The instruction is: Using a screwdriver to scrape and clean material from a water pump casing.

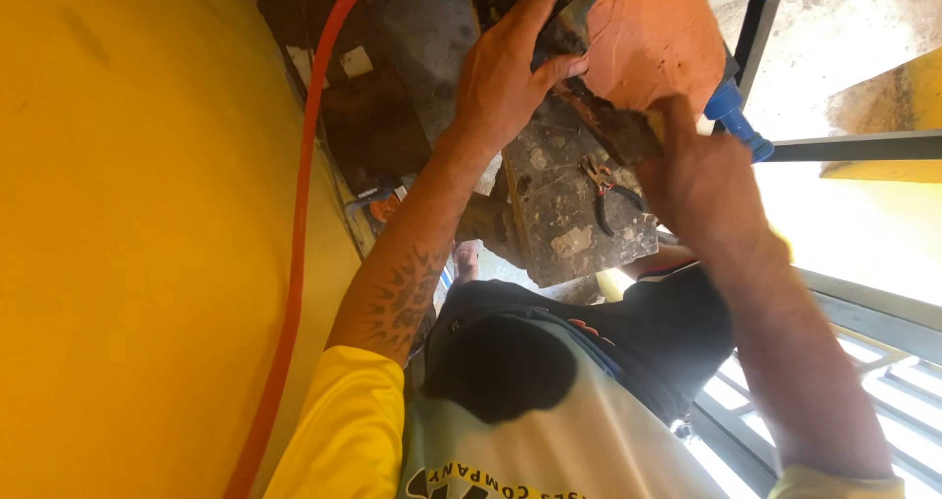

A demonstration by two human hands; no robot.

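Observation:
A flat slab (653,33) coated with smooth orange paste is held up at the top centre, its lower edge dark and crusted. My left hand (505,77), on a tattooed forearm, clasps the slab's dark left edge, thumb against the orange face and index finger stretched upward. My right hand (697,180) grips the crusted lower corner from below. A blue handle (741,126) sticks out just right of my right hand, its far end hidden behind the slab.
Pliers (603,190) lie on a stained grey board (574,234) below the hands. A yellow wall (128,234) fills the left, with an orange hose (294,263) running along it. Dark metal bars (854,146) and railing (863,313) stand at the right.

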